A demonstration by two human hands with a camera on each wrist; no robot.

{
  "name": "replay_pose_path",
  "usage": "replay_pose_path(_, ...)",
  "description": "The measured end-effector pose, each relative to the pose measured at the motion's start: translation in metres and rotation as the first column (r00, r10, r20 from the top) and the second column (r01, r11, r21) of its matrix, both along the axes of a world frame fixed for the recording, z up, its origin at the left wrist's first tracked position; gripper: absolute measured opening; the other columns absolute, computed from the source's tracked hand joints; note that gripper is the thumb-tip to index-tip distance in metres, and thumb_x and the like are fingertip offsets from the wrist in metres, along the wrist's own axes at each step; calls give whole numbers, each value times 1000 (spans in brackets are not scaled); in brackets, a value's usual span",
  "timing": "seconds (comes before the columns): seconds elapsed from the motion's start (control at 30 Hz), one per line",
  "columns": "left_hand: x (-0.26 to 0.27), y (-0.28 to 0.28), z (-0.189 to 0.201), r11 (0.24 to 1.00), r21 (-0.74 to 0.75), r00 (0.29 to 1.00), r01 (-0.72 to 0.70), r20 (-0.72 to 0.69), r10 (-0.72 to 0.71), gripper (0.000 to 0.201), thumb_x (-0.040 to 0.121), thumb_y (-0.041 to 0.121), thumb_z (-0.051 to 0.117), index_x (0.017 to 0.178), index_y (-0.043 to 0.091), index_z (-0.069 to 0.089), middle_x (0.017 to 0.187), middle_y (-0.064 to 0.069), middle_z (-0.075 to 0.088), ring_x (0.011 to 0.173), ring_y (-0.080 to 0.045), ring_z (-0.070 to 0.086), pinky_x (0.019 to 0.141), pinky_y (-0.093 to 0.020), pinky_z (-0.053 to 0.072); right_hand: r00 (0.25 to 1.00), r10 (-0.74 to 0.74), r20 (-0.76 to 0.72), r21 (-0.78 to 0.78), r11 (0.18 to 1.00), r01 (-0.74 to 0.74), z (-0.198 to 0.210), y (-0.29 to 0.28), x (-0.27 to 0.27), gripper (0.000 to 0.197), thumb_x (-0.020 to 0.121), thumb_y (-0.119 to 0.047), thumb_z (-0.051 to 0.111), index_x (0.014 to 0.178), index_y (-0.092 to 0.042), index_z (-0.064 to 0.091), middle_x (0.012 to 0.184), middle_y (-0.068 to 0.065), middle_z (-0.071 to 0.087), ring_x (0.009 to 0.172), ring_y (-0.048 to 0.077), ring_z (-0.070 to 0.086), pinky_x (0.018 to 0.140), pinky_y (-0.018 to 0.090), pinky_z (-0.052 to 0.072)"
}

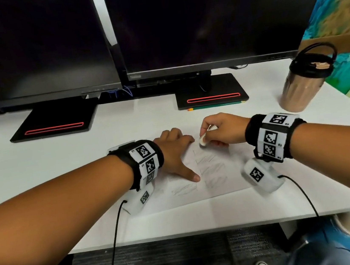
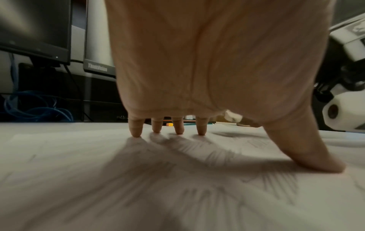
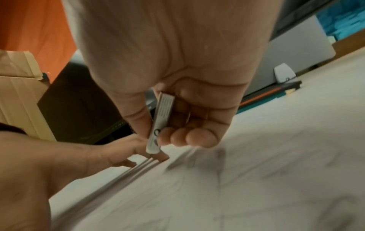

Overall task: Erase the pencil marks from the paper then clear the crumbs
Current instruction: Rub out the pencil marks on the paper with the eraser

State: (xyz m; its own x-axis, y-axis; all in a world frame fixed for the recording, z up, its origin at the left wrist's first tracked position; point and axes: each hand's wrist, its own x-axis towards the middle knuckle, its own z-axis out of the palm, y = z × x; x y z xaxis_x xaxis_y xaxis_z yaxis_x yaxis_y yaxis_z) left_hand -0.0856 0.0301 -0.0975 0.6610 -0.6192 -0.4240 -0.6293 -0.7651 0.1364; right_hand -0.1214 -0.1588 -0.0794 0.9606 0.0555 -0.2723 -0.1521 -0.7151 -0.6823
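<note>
Left hand (image 1: 175,152): spread open, fingers straight, fingertips (image 2: 136,132) and thumb pressed flat on the paper (image 1: 219,190), pinning it. Right hand (image 1: 222,129): fingers curled, pinching a white eraser (image 1: 203,140) between thumb and fingers, its lower end down at the paper's far part, just right of the left index finger. Same eraser seen from the right wrist (image 3: 161,123), a sleeved block standing nearly upright in the grip; actual contact with the sheet hard to tell through blur.

Nearest on the paper: grey pencil marks (image 1: 213,168) in several scribbled patches, lying between thumb and right wrist and toward the near edge. Crumbs too small to make out. Paper lying on a white desk (image 1: 41,172).

Beyond the paper: two black monitor bases with red outlines, one to the far left (image 1: 53,121), one straight behind (image 1: 212,93), a pencil (image 1: 216,105) lying against the latter's front edge. Far right of the paper: a lidded tumbler (image 1: 303,86) with a loop handle. Farthest: two dark monitors (image 1: 199,18).

Both forearms reaching forward over the desk edge, wrists strapped with marker bands, left palm arched above the sheet, right wrist raised slightly.
</note>
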Motion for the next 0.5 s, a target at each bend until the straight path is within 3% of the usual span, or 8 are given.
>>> replay_pose_path(0.1, 4, 1, -7, 999, 39, 999, -1, -35, 2, 126, 64, 79, 70, 157, 32, 0, 165, -3, -9, 151, -28, -13, 122, -51, 2, 998, -57, -9, 76, 995, 58, -11, 9, 9, 7, 82, -15, 71, 85, -13, 65, 66, 6, 61, 56, 19, 52, 52, 28, 42)
replay_pose_path(0.17, 5, 2, -9, 996, 88, 998, 13, -64, -7, 130, 67, 81, 66, 156, 31, -15, 163, -2, -25, 149, -27, -26, 121, -51, -9, 997, -78, -9, 96, 992, 79, -14, 11, 13, 7, 81, -15, 72, 85, -13, 65, 61, 1, 59, 51, 14, 49, 47, 23, 39)
replay_pose_path(0.27, 6, 2, -9, 993, 116, 996, 32, -92, -21, 131, 69, 84, 61, 153, 31, -24, 160, -1, -33, 146, -26, -32, 120, -52, -13, 997, -73, 8, 77, 994, 73, -15, 10, 17, 10, 81, -15, 72, 87, -8, 67, 56, -7, 59, 49, 7, 50, 50, 19, 40)
replay_pose_path(0.4, 7, 2, -13, 991, 129, 994, 45, -109, -31, 129, 70, 87, 55, 152, 32, -27, 157, 0, -38, 144, -26, -36, 118, -53, -16, 999, 13, 29, -34, 999, -12, -18, 12, 20, 11, 83, -16, 70, 89, -8, 66, 70, -7, 61, 64, 9, 54, 67, 27, 45)
replay_pose_path(0.5, 7, 0, -16, 988, 149, 994, 42, -102, -27, 127, 70, 90, 50, 150, 32, -30, 156, 0, -41, 143, -27, -37, 118, -55, -16, 998, 39, 50, -84, 996, -35, -21, 13, 22, 12, 83, -18, 69, 89, -9, 65, 77, -5, 62, 70, 12, 54, 72, 31, 46)
